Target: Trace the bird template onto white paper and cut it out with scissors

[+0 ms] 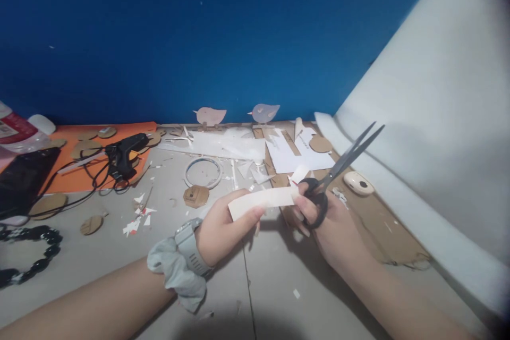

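A cream paper strip (265, 201) stretches between my two hands above the tabletop. My left hand (227, 223) is closed on its left end, thumb on top and fingers underneath. With black-handled scissors (342, 162) in its grip, my right hand (329, 223) also pinches the strip's right end. The scissor blades point up and to the right, slightly apart, away from the paper. Just behind the right fingers is a small white paper piece (299, 172). Around my left wrist are a watch and a pale scrunchie (177, 271).
A black glue gun (127, 154) and cardboard discs (85, 149) lie on orange paper (149, 128) at left. Two paper birds (211, 116) stand by the blue wall. A tape ring (203, 172), paper scraps (137, 220) and a white oval case (358, 183) lie about.
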Available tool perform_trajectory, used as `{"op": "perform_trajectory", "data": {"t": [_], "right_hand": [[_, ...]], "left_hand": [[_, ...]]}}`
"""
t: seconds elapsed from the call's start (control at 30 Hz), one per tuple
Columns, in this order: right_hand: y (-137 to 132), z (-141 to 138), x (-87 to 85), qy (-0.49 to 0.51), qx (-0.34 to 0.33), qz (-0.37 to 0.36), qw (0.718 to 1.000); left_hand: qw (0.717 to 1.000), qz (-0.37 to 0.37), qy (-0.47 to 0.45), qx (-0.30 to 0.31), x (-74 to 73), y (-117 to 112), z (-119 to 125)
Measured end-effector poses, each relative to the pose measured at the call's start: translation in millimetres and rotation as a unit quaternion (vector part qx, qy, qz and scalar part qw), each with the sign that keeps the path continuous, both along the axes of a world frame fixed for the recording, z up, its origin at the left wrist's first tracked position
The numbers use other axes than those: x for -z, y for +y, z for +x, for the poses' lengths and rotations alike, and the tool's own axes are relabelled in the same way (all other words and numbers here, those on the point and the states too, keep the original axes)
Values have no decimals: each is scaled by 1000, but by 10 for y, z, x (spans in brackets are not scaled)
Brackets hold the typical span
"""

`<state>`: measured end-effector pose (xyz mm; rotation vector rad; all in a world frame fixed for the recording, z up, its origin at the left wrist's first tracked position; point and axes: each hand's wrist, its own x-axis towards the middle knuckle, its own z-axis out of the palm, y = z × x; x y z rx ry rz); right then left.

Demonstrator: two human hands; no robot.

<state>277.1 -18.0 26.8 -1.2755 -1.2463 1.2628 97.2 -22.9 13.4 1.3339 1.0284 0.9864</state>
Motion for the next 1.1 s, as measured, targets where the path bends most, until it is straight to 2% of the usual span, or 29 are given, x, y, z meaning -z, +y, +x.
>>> {"op": "perform_trajectory", "data": {"t": [0.23,0.37,0.43,0.53,0.63,0.73,0.8,0.93,1.1], "right_hand": [[9,3,-134,-111,55,23,992],[-16,-18,-140,-162,74,60,982],[-16,-19,-129,-167,64,60,982],[-12,-12,-116,-145,22,25,989],[-32,-18,-90,-73,-49,-48,995],[-66,-40,-33,18,-145,-106,984],[-74,-51,2,59,-177,-121,975],[-40,-53,-1,73,-154,-114,979],[-19,-53,-63,29,-113,-84,990]], "left_hand": [[997,-22,-65,19,-23,-9,13],[999,-8,-47,-8,15,-10,5],[998,-8,-50,-26,51,-2,-1],[999,6,-30,-26,47,-2,-14],[999,36,4,10,-26,-20,-24],[997,49,9,52,-69,-33,-20],[997,55,10,45,-56,-30,-13],[997,70,44,6,-13,-8,-13],[993,98,70,9,-32,6,-37]]}}
